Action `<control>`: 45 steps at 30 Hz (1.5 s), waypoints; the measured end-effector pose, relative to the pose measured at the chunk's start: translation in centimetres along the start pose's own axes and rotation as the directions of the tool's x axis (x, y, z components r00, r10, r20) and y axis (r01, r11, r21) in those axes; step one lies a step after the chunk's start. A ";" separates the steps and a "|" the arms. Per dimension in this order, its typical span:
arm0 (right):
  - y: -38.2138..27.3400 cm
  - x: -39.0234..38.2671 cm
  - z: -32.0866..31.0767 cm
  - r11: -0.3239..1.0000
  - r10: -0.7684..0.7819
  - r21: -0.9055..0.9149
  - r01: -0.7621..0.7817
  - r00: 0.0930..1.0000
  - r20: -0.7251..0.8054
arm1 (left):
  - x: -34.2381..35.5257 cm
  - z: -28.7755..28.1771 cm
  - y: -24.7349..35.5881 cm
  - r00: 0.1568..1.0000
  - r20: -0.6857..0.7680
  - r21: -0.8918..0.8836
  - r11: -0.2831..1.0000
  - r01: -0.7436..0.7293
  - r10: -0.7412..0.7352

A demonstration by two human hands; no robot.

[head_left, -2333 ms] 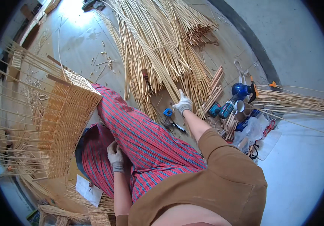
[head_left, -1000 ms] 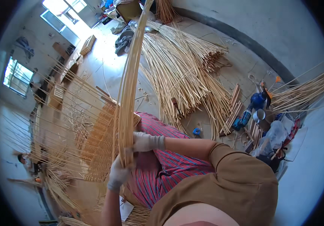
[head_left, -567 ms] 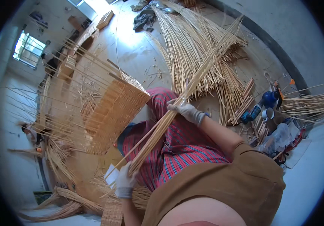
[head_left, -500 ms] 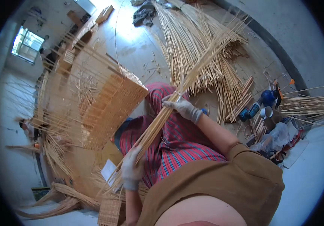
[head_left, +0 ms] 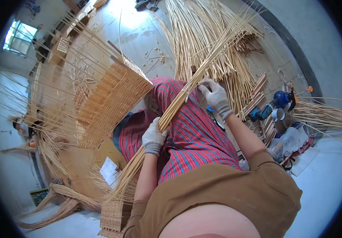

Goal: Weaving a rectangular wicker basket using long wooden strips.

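Note:
A long bundle of pale wicker rods [head_left: 175, 108] slants across my lap, from the lower left up to the far right. My left hand [head_left: 154, 137], in a whitish work glove, is wrapped round the bundle near its middle. A small white band or strip [head_left: 186, 98] shows on the rods farther up. My right hand [head_left: 216, 96], also gloved, is off the bundle, just to its right. Its fingers are curled with the tips pressed together; anything in them is too small to make out. A part-woven wicker basket [head_left: 113, 101], with long upright stakes, stands left of my knees.
Large heaps of loose rods [head_left: 202, 43] cover the floor ahead. At the right lie a blue cordless tool [head_left: 263, 114], a roll of tape [head_left: 278, 114], plastic bags [head_left: 289, 139] and another rod bundle [head_left: 321, 113]. Lower left are a woven panel [head_left: 111, 214] and a white paper [head_left: 109, 171].
My right hand has let go of the bundle and moved right, away from it. My left hand has shifted up along the rods, still gripping them. The view has shifted slightly.

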State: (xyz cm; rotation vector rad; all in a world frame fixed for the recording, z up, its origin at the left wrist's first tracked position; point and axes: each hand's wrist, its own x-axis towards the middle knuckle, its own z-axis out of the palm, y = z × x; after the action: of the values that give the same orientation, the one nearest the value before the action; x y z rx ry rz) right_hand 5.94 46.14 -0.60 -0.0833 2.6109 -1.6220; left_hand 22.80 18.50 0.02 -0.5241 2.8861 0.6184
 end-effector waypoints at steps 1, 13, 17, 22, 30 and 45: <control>-0.8 0.8 0.3 0.993 -0.026 -0.118 0.024 1.000 -0.017 | -0.1 -0.1 0.2 1.000 0.003 0.030 0.999 0.022 -0.022; -0.7 10.8 -5.2 0.894 -0.178 -0.445 -0.053 0.869 -0.462 | -0.1 0.1 0.3 1.000 0.003 0.160 0.987 0.017 -0.018; -0.3 13.0 -14.4 0.933 -0.287 -0.347 0.095 0.779 -0.558 | 0.2 0.0 0.2 1.000 0.011 0.165 0.986 0.015 -0.017; -1.5 5.8 -6.5 0.863 -0.327 -0.374 0.339 0.940 0.097 | 0.3 0.7 0.2 0.999 -0.036 0.221 0.975 -0.015 0.023; -3.6 1.8 6.4 0.699 -0.044 -0.690 0.187 0.975 0.219 | -0.6 0.9 -0.2 0.993 -0.103 0.249 0.968 -0.024 0.051; -2.7 6.5 -0.4 0.710 0.049 -0.644 0.284 0.893 0.447 | -1.9 -0.1 0.6 0.998 -0.063 -0.018 1.000 0.014 -0.016</control>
State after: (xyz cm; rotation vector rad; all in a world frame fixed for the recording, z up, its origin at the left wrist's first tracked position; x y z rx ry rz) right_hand -0.51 44.78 1.85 -0.5933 2.6949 -0.4287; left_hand 24.32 19.49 0.75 -0.5774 2.9354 0.6369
